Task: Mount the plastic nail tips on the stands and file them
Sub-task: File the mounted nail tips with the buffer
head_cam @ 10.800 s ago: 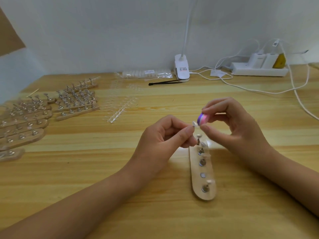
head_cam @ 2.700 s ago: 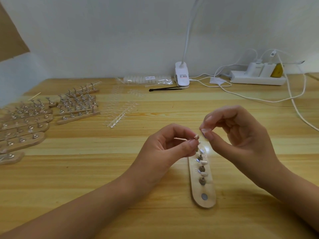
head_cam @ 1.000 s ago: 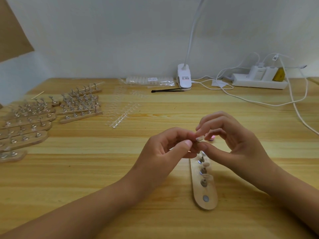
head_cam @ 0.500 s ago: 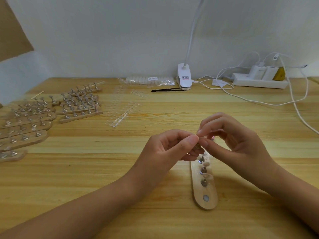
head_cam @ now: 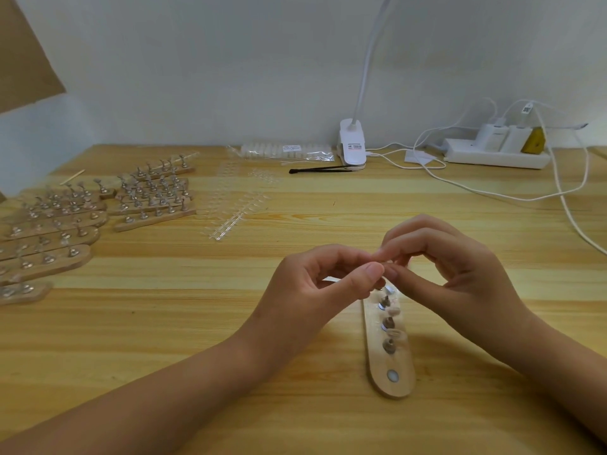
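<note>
Stand strip (head_cam: 391,366) of wood lies nearest, lengthwise: one bare magnet dot (head_cam: 392,376) at its near end, then upright metal pegs (head_cam: 389,345), w/ two pale mounted tips (head_cam: 393,311) on pegs. Over its far end the hands meet. L hand (head_cam: 325,287) pinches a loose peg (head_cam: 381,284) betw. thumb & forefinger. R hand (head_cam: 450,270) pinches at the same spot, prob. on a nail tip hidden by fingertips. Tip should be v. light, thin, springy, slick, so apt to flick away; best held by side edges, pressed gently. Farther L, more strips (head_cam: 78,257) carry pegs. Mid-table lie clear tip sprues (head_cam: 236,208); at back, a clear bag (head_cam: 285,152) holds spare tips.
</note>
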The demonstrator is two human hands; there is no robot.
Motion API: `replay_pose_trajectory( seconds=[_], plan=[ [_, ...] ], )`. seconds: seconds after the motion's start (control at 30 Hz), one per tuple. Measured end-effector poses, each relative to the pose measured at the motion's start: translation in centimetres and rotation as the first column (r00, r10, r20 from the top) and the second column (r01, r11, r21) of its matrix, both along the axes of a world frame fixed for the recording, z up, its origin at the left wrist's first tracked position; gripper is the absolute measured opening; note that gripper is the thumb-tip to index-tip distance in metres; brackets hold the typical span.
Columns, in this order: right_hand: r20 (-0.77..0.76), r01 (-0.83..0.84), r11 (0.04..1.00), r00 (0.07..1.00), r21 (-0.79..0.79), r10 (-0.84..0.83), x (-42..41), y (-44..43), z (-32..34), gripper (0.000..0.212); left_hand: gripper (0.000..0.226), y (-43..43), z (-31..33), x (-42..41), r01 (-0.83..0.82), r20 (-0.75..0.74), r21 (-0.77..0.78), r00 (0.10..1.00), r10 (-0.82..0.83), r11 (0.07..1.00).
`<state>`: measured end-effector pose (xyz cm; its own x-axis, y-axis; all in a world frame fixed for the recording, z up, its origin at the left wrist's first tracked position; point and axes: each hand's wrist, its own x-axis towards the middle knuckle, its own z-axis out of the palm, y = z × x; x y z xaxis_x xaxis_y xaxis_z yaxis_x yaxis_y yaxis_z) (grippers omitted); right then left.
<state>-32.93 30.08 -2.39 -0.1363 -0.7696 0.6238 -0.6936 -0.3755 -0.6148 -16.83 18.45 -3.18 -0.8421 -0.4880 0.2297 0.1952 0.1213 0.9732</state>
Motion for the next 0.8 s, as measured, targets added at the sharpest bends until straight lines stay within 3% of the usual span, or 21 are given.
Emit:
replay_pose_trajectory(
  seconds=[0.33,0.8],
  plan=[
    [-0.157,0.034,0.997,0.987,-0.062,-0.043,-0.11,0.27,0.22,0.011,0.024,-0.06,0.07,0.16,-0.016,-0.001,-0.063,1.0,0.016,0.998],
    [-0.19,0.036,0.999,0.981,0.001,-0.035,-0.02,0.25,0.45,0.014,0.025,0.02,-0.23,0.08,-0.013,0.035,-0.085,0.999,0.016,0.996]
  ],
)
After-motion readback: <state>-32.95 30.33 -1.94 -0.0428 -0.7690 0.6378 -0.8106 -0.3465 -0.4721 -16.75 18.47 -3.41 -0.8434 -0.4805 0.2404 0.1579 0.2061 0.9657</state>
